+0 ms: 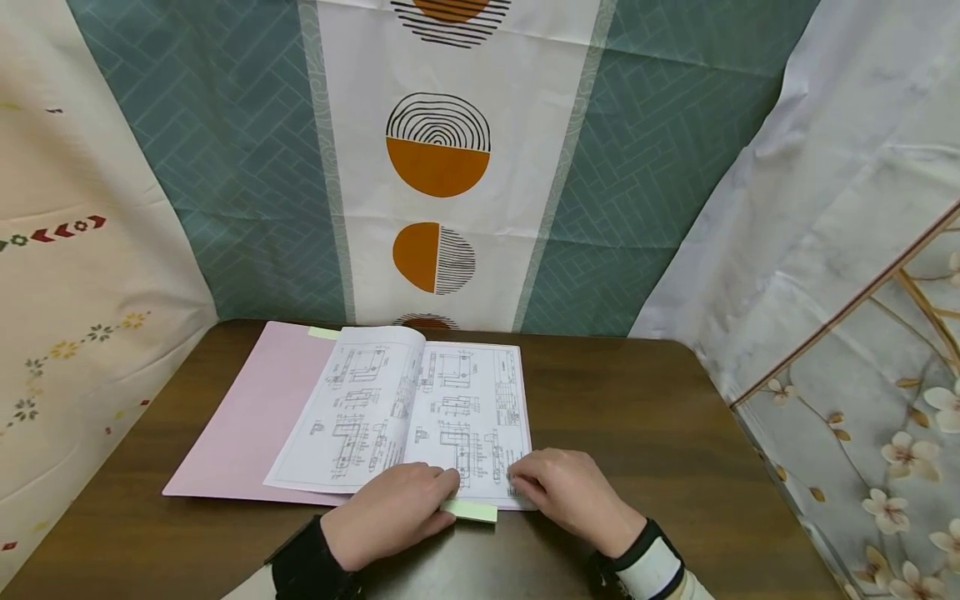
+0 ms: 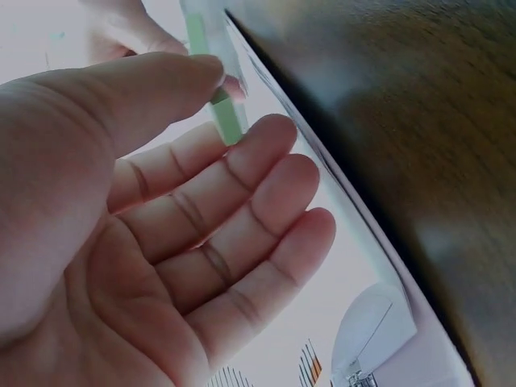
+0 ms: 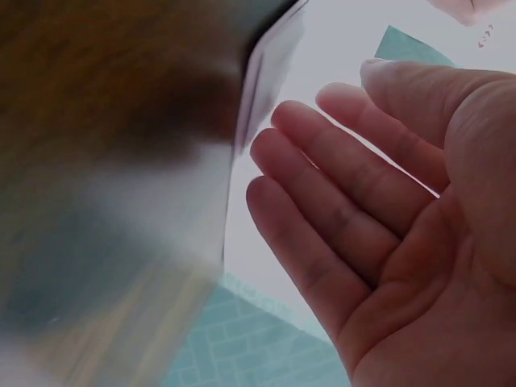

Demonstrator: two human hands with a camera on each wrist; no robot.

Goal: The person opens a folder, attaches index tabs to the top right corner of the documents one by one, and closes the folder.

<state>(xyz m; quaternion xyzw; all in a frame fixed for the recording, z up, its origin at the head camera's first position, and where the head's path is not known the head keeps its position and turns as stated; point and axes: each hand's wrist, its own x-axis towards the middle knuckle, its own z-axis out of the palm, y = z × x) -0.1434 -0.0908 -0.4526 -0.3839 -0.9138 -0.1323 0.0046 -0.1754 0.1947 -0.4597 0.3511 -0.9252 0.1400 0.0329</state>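
Note:
An open booklet of technical drawings [image 1: 480,400] lies on the table, its left-hand page bulging up near the spine. My left hand [image 1: 397,510] is at the booklet's lower edge. Between its thumb and index finger it pinches a pale green sticky strip [image 1: 472,510], which juts past the paper's edge. In the left wrist view the strip [image 2: 228,121] passes under the thumb, and the other fingers are loosely bent. My right hand [image 1: 573,496] rests at the lower right corner of the booklet. In the right wrist view that hand [image 3: 363,218] has relaxed fingers and an empty palm.
A pink cover [image 1: 247,433] spreads out under the booklet to the left. Another green tab [image 1: 323,332] sticks out at its top. The dark wooden table [image 1: 622,400] extends to the right. A patterned curtain [image 1: 255,167] hangs behind, with light fabric on both sides.

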